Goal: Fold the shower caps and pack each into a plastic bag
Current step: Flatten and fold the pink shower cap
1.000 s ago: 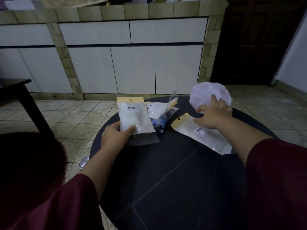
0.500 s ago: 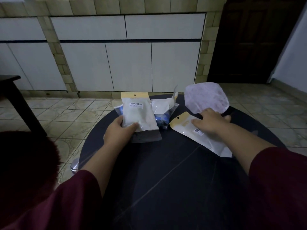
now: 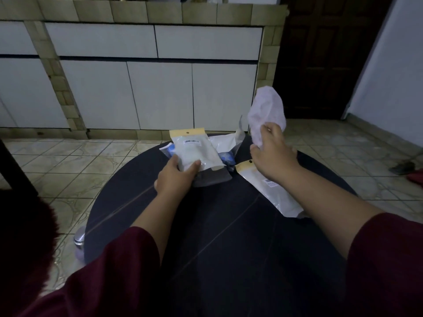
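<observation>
Right hand pinches shower cap lifted above-behind empty bag, whose long axis runs toward person; left hand grips packed bag.

I can't see the near edge of the round table; my sleeves and the bottom of the picture cover it. My right hand hides part of the empty bag and the shower cap's bottom. The barcode on the packed bag is too small to read. Something blue peeks out behind it; I can't tell what.
</observation>
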